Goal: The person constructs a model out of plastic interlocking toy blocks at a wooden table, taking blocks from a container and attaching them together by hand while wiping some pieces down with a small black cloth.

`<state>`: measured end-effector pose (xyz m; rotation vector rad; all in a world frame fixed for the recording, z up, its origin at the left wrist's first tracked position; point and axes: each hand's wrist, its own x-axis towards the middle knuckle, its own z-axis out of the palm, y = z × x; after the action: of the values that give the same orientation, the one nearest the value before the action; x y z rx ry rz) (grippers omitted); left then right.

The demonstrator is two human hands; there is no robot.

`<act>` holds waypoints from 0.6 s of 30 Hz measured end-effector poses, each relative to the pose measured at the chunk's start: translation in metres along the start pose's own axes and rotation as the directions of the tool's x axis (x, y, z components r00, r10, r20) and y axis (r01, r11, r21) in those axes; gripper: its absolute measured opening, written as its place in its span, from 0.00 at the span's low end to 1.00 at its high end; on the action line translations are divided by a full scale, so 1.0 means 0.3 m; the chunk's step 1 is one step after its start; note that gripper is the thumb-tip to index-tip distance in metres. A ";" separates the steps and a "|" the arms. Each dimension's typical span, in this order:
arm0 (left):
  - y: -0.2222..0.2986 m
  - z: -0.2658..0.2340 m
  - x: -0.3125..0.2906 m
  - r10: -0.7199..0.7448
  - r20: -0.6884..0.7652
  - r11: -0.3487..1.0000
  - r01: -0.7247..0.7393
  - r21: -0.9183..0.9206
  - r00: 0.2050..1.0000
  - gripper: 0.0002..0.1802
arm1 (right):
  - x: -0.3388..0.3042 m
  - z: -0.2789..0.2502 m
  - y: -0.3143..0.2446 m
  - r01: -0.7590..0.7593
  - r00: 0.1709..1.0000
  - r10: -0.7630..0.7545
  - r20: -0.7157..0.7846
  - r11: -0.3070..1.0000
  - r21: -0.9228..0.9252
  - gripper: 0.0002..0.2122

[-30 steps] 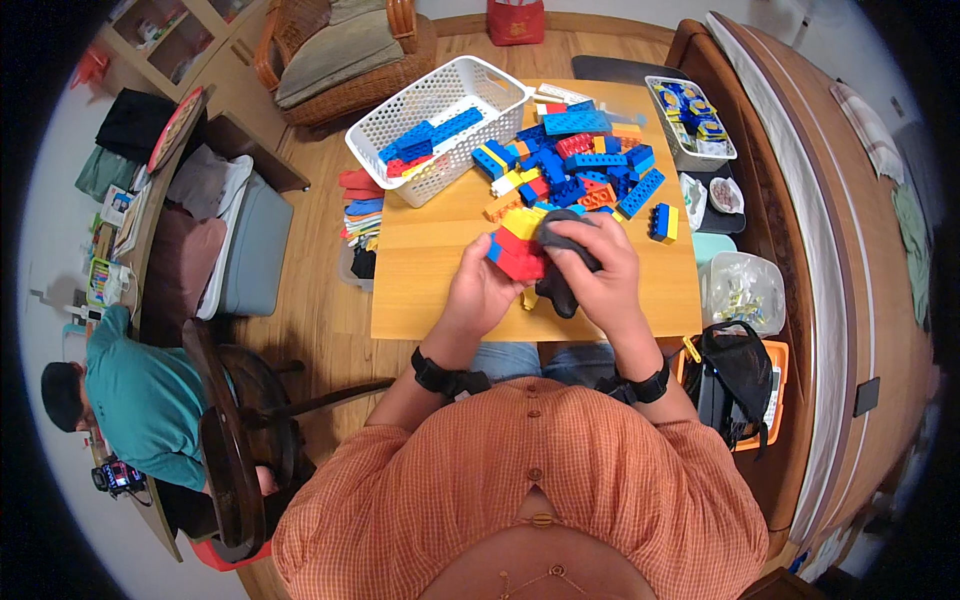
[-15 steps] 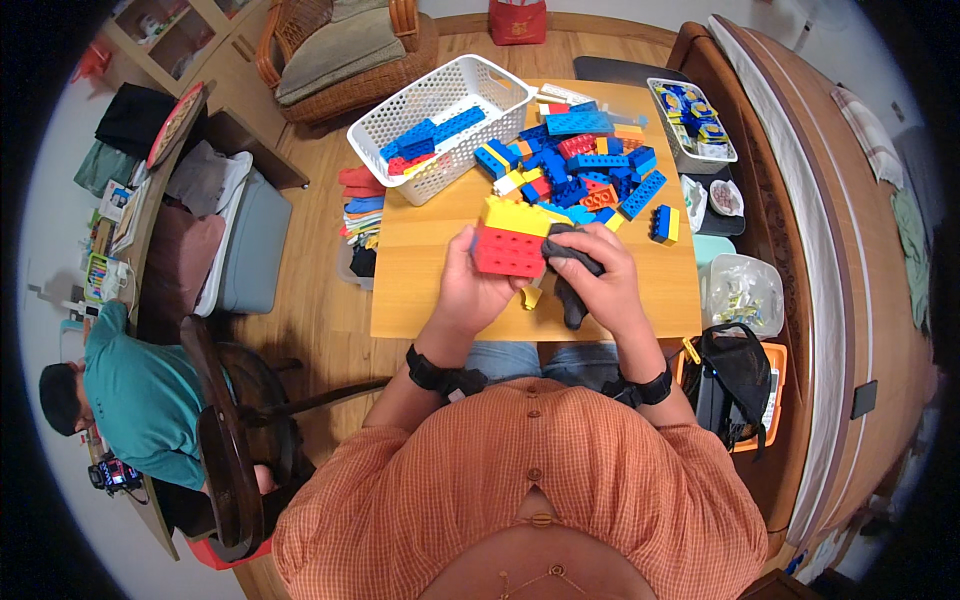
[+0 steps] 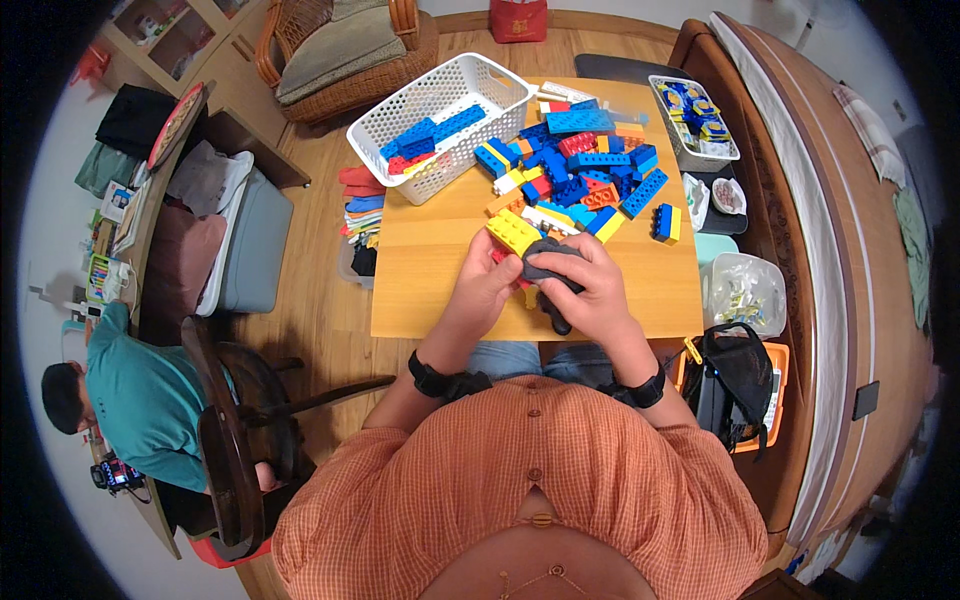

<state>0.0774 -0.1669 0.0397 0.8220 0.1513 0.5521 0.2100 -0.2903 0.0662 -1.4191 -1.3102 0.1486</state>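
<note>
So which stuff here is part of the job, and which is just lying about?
Part of the job:
- yellow-and-red brick block, in the left hand
- dark cloth, in the right hand, against the block
- probably the loose bricks and white basket

Lying about:
- wicker armchair
- red bag
- black bag
- grey-blue bin

Somebody's home, by the look of it. Cushioned wicker armchair on wood floor; brown-covered bed along one side; folded clothes stacked; toy bricks heaped on table.
</note>
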 end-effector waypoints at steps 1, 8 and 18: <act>-0.005 0.000 0.000 0.026 -0.025 0.997 -0.024 0.069 0.999 0.38 | 0.002 0.008 -0.008 -0.002 1.000 0.001 -0.017 0.999 -0.041 0.13; -0.008 0.013 0.012 0.029 -0.063 0.973 -0.013 0.231 0.998 0.41 | 0.030 -0.002 -0.031 -0.066 0.987 0.059 -0.151 0.997 -0.047 0.11; 0.014 -0.011 0.020 -0.048 -0.079 0.999 0.048 -0.001 0.996 0.36 | 0.018 -0.008 0.002 -0.089 0.993 0.085 -0.083 0.995 -0.039 0.11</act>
<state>0.0797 -0.1592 0.0410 0.7956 0.2437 0.5393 0.2140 -0.2877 0.0696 -1.5039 -1.1918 0.1206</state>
